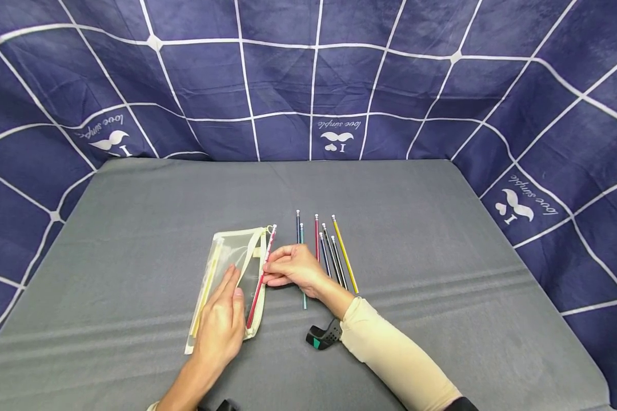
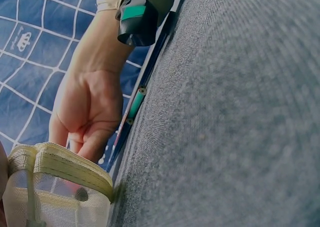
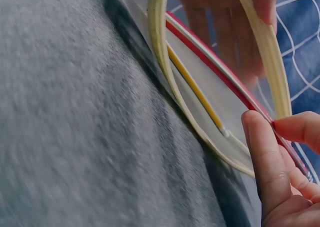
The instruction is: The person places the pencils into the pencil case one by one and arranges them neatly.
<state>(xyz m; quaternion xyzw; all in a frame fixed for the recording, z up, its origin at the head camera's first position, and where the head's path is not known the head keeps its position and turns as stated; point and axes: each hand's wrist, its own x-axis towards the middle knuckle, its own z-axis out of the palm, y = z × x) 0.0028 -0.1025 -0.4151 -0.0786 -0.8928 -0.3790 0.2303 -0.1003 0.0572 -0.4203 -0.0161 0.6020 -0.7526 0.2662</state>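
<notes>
A cream-edged mesh pencil case [image 1: 226,234] lies at centre left, its zipped mouth spread apart on the right side. My left hand [image 1: 221,325] rests over it, fingers on the mesh; the right wrist view shows that thumb over the upper edge of the mouth. Between thumb and fingers, my right hand [image 1: 295,268] pinches a red pencil [image 1: 257,294] with a pale patterned end. This pencil slants along the mouth, its lower part within the opening in the right wrist view. Inside the case lies a yellow pencil [image 3: 195,89].
Several pencils lie right of the case, among them a teal pencil [image 1: 304,297] partly under my right hand, dark ones, and a yellow-bodied pencil [image 1: 345,254] at the far right of the group. Grey cloth [image 1: 442,285] covers the table; a blue checked curtain [image 1: 288,74] hangs behind.
</notes>
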